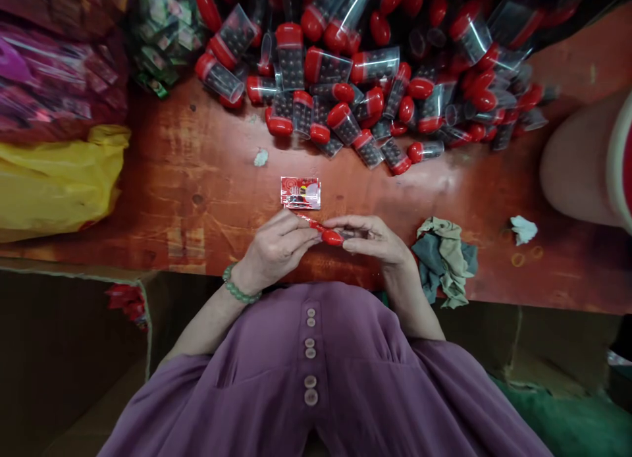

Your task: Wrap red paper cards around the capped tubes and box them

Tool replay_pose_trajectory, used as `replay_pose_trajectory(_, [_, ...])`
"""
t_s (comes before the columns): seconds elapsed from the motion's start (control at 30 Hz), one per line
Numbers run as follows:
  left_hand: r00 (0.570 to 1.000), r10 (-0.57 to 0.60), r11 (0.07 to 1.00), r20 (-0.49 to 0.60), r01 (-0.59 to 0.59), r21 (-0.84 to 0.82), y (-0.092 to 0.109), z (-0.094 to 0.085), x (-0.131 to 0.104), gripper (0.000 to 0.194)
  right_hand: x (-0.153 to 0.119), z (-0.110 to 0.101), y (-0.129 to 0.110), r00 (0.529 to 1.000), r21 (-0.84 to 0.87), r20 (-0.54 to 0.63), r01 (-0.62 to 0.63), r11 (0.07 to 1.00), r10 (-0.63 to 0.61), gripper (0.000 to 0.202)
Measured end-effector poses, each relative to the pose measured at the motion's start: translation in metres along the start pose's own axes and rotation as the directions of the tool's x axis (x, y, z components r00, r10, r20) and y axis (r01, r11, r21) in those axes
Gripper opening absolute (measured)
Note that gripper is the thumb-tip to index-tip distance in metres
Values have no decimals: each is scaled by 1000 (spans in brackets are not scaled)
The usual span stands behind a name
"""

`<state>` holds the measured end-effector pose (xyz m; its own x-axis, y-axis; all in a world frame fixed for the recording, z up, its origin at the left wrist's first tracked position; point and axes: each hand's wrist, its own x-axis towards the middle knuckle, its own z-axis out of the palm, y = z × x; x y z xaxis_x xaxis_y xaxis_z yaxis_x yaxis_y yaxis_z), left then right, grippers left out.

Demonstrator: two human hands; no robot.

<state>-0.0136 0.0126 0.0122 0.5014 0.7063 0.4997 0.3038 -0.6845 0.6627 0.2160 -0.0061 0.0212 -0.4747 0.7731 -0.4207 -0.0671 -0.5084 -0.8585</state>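
Hands meet at the near edge of the red table (197, 180), and what matters is the small red-capped tube (334, 236) lying between them. Its long axis runs from nine o'clock to three o'clock, red cap toward your left hand (276, 246), clear body going under the fingers of your right hand (378, 241). Your right fingers are curled closed around the body, so most of it is hidden; you hold it from the three o'clock side. Your left thumb and forefinger are pinched together at the cap end, on what looks like a thin red strip (309, 221) running up toward eleven o'clock; whether they also touch the cap itself, you cannot tell from this view. Both hands are equally close to the tube.

Just beyond your fingertips, at twelve o'clock, a red printed sachet (301, 193) lies flat on the table, apart from the hands. Farther out at twelve to one o'clock sits the heap of red-capped tubes (365, 68). A crumpled cloth (444, 259) lies at three o'clock, just beside your right wrist.
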Motion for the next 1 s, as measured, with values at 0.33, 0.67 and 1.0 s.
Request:
replay_pose_trajectory(0.33, [996, -48, 999, 76, 48, -5, -7, 4, -15, 8, 5, 7, -3, 995, -490, -4, 88, 868, -103, 35])
replay_pose_trajectory(0.67, [995, 27, 999, 96, -25, -22, -16, 11, -20, 19, 11, 14, -2, 995, -487, -17, 78, 870, -99, 26])
replay_pose_trajectory(1.0, [974, 90, 988, 210, -113, 102, -25, 5, -21, 21, 17, 18, -1, 991, -584, 3, 110, 804, -134, 22])
